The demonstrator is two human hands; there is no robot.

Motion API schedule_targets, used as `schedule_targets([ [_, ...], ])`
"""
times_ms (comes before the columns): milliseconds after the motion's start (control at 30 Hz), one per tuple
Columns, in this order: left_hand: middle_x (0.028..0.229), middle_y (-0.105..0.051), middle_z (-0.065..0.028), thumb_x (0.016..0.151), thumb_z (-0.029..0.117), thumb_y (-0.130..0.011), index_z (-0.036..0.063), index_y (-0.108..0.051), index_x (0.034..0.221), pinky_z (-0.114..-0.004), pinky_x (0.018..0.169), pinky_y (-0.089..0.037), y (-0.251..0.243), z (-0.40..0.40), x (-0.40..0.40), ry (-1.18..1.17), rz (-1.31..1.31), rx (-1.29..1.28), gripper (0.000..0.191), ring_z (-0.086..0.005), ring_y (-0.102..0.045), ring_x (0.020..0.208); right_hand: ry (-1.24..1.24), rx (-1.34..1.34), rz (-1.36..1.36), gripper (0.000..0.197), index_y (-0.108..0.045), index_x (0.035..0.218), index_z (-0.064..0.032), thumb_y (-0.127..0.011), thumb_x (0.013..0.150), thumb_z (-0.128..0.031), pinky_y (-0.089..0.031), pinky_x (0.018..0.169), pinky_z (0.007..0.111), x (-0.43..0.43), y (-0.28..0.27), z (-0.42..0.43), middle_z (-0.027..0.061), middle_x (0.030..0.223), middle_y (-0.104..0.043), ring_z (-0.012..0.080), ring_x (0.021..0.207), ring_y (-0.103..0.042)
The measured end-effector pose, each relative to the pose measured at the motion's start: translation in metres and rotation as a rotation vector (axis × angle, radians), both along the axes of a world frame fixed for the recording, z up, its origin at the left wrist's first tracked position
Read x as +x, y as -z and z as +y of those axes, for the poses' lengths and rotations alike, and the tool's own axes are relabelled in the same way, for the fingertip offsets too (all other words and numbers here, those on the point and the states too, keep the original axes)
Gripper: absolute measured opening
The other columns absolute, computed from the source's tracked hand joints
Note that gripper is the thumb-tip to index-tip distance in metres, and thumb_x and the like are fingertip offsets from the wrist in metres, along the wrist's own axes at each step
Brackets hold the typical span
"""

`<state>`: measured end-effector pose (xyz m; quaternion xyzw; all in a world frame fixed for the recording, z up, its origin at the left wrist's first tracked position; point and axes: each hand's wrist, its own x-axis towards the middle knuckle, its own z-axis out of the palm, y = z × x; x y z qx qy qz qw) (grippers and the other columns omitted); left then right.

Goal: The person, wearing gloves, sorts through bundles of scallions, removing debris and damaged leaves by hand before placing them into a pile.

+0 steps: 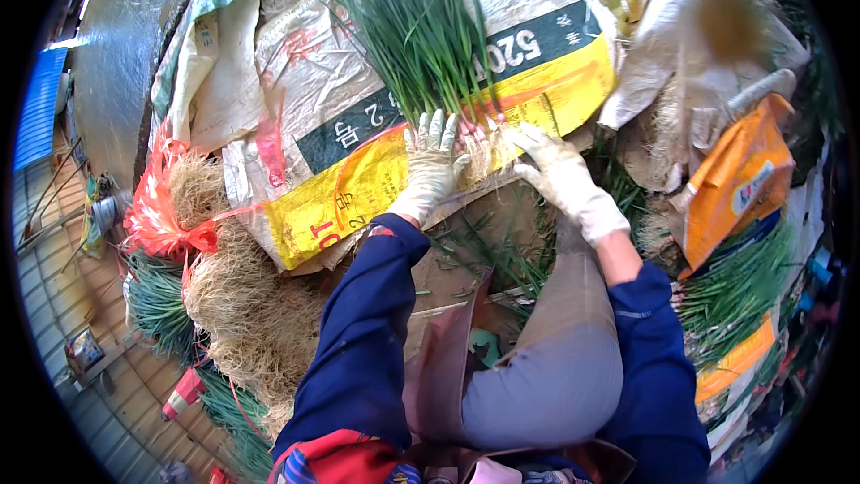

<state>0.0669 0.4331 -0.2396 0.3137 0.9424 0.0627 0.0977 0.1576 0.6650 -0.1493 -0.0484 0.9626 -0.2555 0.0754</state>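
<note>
A loose bunch of green onions lies on a printed woven sack, leaves pointing away from me and pale roots towards me. My left hand, in an off-white glove, rests palm down at the left of the root end with fingers extended. My right hand, gloved alike, is at the right of the roots. Its thumb and fingers are apart, the fingertips close to the outermost roots. Neither hand is closed around the stalks.
To the left are piled bundles with dry tan roots and red plastic twine. At the right lie an orange bag and more green onions. Cut green scraps litter the ground between my arms, near my bent leg.
</note>
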Motion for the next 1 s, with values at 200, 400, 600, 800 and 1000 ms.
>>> schedule_targets([
  [200,0.13,-0.044,-0.0141,0.087,0.025,-0.052,0.0069,-0.043,0.132,-0.042,0.099,-0.034,-0.084,0.053,0.007,0.264,-0.143,0.057,0.049,-0.0256,-0.04,0.121,0.601,-0.247,-0.004,0.031,-0.059,0.117,-0.0116,-0.053,0.091,-0.027,-0.044,0.094,0.037,0.171,-0.089,0.05,0.0104,0.113,-0.061,0.0281,0.108,-0.055],
  [400,0.134,-0.05,-0.0124,0.091,0.016,-0.059,0.001,-0.046,0.133,-0.029,0.104,-0.034,-0.19,0.037,0.036,-0.142,-0.666,0.883,0.047,-0.0185,-0.047,0.121,0.965,-0.162,-0.542,0.033,-0.064,0.108,-0.0103,-0.061,0.085,-0.034,-0.045,0.089,0.04,0.422,-0.072,0.062,0.0139,0.107,-0.064,0.032,0.102,-0.059],
  [600,0.135,-0.049,-0.0091,0.094,0.028,-0.052,0.0039,-0.047,0.133,-0.034,0.109,-0.029,-0.371,0.12,0.105,0.256,-0.469,0.844,0.046,-0.0186,-0.043,0.126,1.562,0.156,-0.417,0.031,-0.069,0.089,-0.0135,-0.06,0.083,-0.042,-0.048,0.071,0.038,0.515,-0.091,0.085,0.0107,0.088,-0.067,0.0275,0.078,-0.064],
  [800,0.13,-0.053,-0.01,0.09,0.013,-0.05,0.0024,-0.05,0.129,-0.033,0.104,-0.035,-0.419,0.218,0.214,0.843,-0.379,0.611,0.04,-0.0182,-0.048,0.12,1.629,0.507,-0.459,0.043,-0.07,0.084,-0.0099,-0.058,0.078,-0.051,-0.049,0.067,0.042,0.524,-0.118,0.126,0.0122,0.087,-0.066,0.029,0.08,-0.064],
  [1000,0.114,-0.062,-0.0092,0.09,0.023,-0.057,0.0014,-0.062,0.114,-0.03,0.096,-0.04,-0.331,0.255,0.378,0.76,-1.302,0.327,0.033,-0.017,-0.056,0.105,1.634,0.331,-0.359,0.035,-0.071,0.091,-0.0142,-0.059,0.079,-0.045,-0.049,0.079,0.037,0.545,-0.144,0.142,0.0089,0.094,-0.066,0.0262,0.092,-0.064],
])
